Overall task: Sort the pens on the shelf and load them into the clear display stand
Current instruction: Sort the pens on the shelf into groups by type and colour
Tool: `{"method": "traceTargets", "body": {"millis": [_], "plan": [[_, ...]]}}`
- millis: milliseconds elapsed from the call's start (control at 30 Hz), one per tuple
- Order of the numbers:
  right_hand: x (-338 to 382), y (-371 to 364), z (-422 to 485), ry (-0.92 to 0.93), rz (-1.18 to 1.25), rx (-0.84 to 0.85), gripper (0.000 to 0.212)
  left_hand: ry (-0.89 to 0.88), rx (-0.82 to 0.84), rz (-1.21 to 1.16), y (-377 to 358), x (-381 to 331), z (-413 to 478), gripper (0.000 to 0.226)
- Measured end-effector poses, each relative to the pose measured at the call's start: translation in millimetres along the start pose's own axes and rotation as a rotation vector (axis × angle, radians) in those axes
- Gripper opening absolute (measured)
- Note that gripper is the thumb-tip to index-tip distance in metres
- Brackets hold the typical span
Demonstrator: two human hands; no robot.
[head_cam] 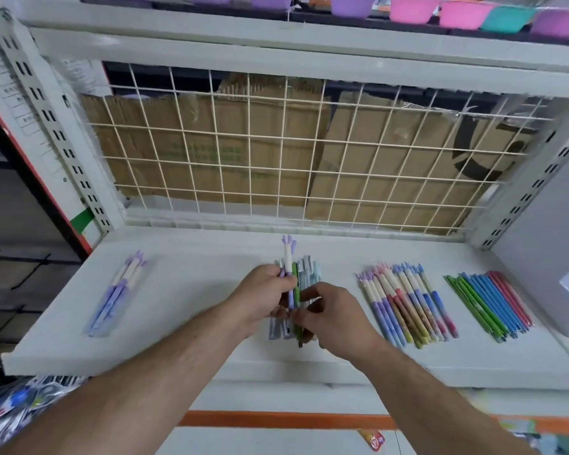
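Note:
At the middle of the white shelf (pixel 191 323), my left hand (pixel 260 297) grips a purple-and-white pen (pixel 288 257) whose tufted cap sticks up past my fingers. My right hand (pixel 329 313) pinches a green pen (pixel 298 336) beside it. Both hands are over a bunch of pale blue pens (pixel 309 267) lying on the shelf. A clear display stand (pixel 117 293) lies at the left and holds a few purple pens. To the right lie a row of mixed purple, pink and blue pens (pixel 404 303) and a row of thin green, blue and red pens (pixel 488 303).
A wire grid (pixel 276 149) with cardboard behind it closes the back of the shelf. Coloured plastic bowls (pixel 411 8) stand on the shelf above. A grey panel (pixel 539 257) borders the right end. Patterned packets (pixel 23 402) sit below left.

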State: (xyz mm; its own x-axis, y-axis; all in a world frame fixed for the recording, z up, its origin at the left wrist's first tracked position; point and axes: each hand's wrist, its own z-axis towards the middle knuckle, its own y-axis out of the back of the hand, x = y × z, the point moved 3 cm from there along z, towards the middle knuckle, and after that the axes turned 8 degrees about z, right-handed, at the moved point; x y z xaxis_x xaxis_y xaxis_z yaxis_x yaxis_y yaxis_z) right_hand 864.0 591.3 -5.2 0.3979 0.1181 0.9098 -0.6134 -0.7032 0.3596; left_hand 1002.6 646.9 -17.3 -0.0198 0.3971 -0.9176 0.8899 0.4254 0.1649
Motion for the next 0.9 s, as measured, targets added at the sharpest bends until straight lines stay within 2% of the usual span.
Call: {"method": "traceTargets", "body": {"millis": [467, 567, 733, 900], "plan": [[-60.3, 107.0, -19.0, 0.003, -0.038, -0.077, 0.007, 0.021, -0.001, 0.071, -115.5, -20.6, 14.4, 0.018], [-77.6, 138.2, -21.4, 0.002, -0.114, -0.165, 0.006, 0.02, 0.039, 0.069, -143.6, -27.3, 15.8, 0.016], [-105.2, 193.9, -30.2, -0.059, -0.223, -0.341, 0.012, -0.003, 0.013, 0.086, -178.9, -34.6, 18.8, 0.02], [-123.3, 233.7, -32.7, -0.157, -0.501, -0.465, 0.005, -0.021, 0.017, 0.08, -202.9, -32.0, 24.0, 0.022]]}}
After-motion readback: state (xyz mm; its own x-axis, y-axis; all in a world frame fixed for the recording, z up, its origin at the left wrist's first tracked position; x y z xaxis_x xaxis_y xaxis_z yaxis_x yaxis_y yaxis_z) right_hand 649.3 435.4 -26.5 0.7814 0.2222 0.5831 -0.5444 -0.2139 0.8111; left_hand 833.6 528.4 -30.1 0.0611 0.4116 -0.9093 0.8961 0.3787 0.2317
